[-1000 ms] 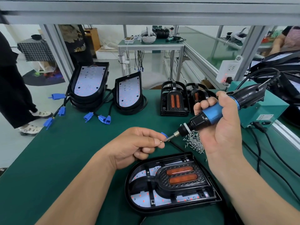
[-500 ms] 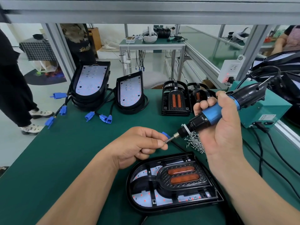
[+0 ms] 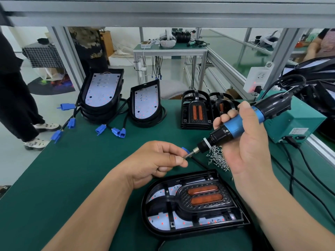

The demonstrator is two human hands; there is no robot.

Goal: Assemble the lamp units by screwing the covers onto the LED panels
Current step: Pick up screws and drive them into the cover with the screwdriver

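Barely shifted since a second ago: still poised above the lamp unit (image 3: 192,201).
Pinches a tiny screw (image 3: 184,157) between left hand (image 3: 154,160) thumb and forefinger, against the tip of the electric screwdriver (image 3: 241,124); wraps right hand (image 3: 248,147) fingers tight round its blue barrel. Has cover (image 3: 204,198) seated on LED panel (image 3: 159,221), flat on the green mat (image 3: 72,169) just below both sets of fingertips. Leaves loose screws (image 3: 217,158) heaped between left fingertips and right palm.

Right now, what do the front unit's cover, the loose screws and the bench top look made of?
Cover: black moulded plastic, semi-gloss with a textured zone round two orange translucent lenses. Screws: metal, probably plated steel; bright silvery glints. Bench top: dark green matte mat, likely rubber or vinyl; no glare.
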